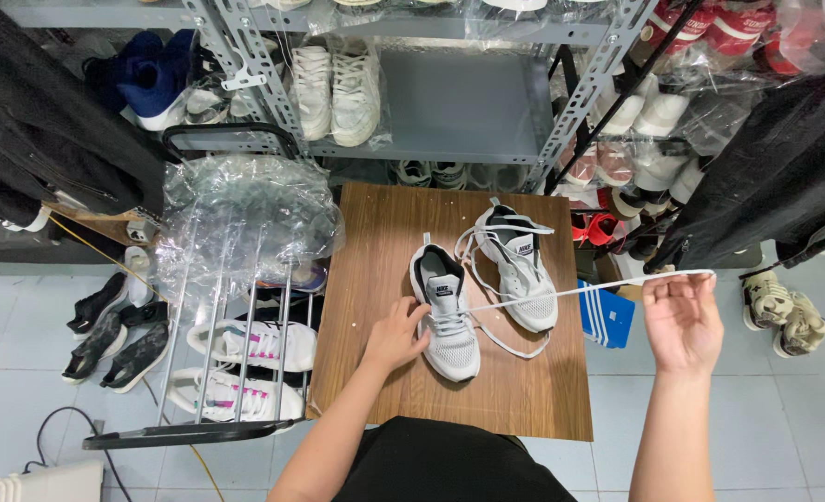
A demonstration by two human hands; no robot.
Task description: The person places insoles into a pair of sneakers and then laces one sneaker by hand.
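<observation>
Two white and grey sneakers lie on a small wooden table (524,390). My left hand (396,335) presses on the side of the near sneaker (449,316), fingers at its laces. My right hand (682,321) is raised off to the right of the table and pinches a white shoelace (580,291), pulled taut from the near sneaker's eyelets. The far sneaker (521,265) rests to the right and behind, its laces loose and looping over the table.
A metal shelf (459,102) with bagged shoes stands behind the table. A wire rack (236,363) with white sneakers and crumpled clear plastic (245,209) is at left. Black shoes (115,335) lie on the floor. A blue shoebox (606,316) sits right of the table; dark garments hang on both sides.
</observation>
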